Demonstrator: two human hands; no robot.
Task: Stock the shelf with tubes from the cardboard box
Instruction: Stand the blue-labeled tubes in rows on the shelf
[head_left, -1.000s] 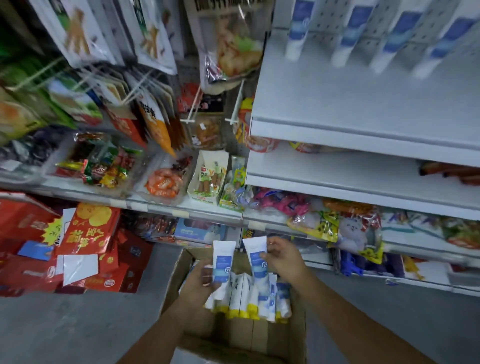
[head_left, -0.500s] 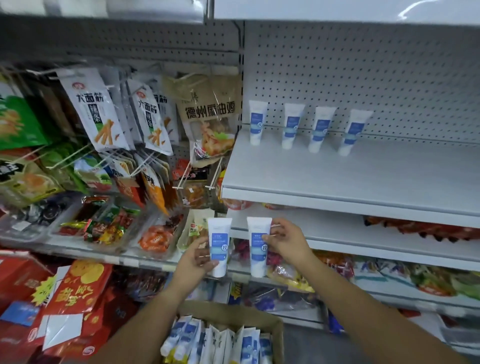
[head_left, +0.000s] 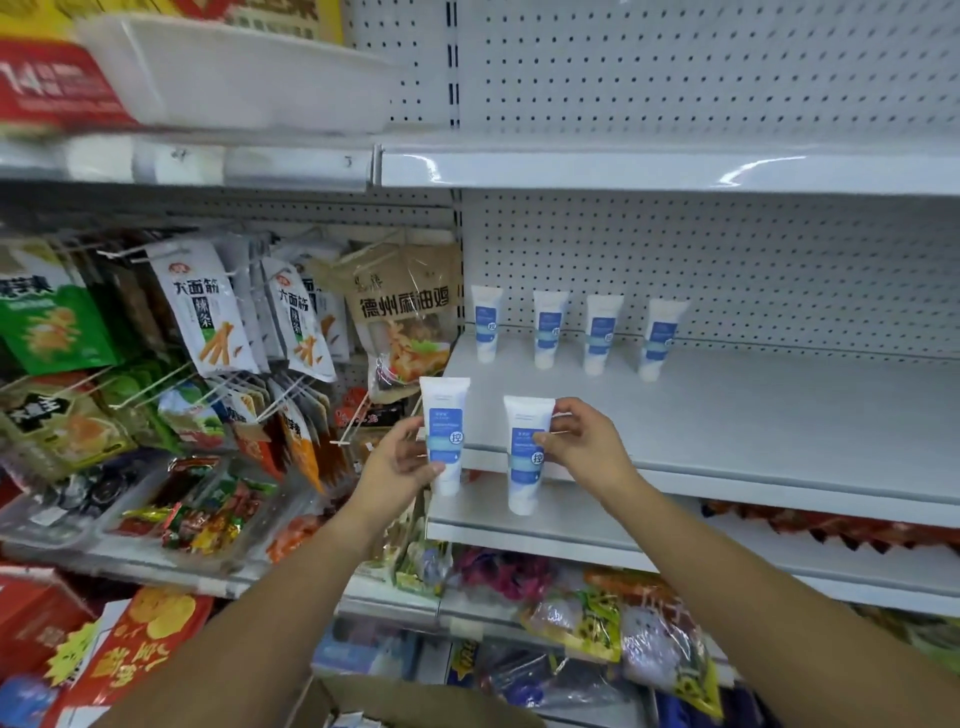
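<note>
2 tubes held up before the shelf (head_left: 727, 415)
Left hand (head_left: 397, 462) grips 1 tube (head_left: 445, 434); right hand (head_left: 584, 447) pinches the other tube (head_left: 525, 457), cap down.

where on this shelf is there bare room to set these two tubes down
The white shelf is bare in front of the four tubes lined along the pegboard, up to its front edge, and rightward beyond them. Left of it, hanging snack bags crowd together.

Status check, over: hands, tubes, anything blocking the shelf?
Left hand grips one tube; right hand pinches a second tube. Both upright before the shelf edge, not set down. Four stocked tubes at back; nothing blocking.
</note>
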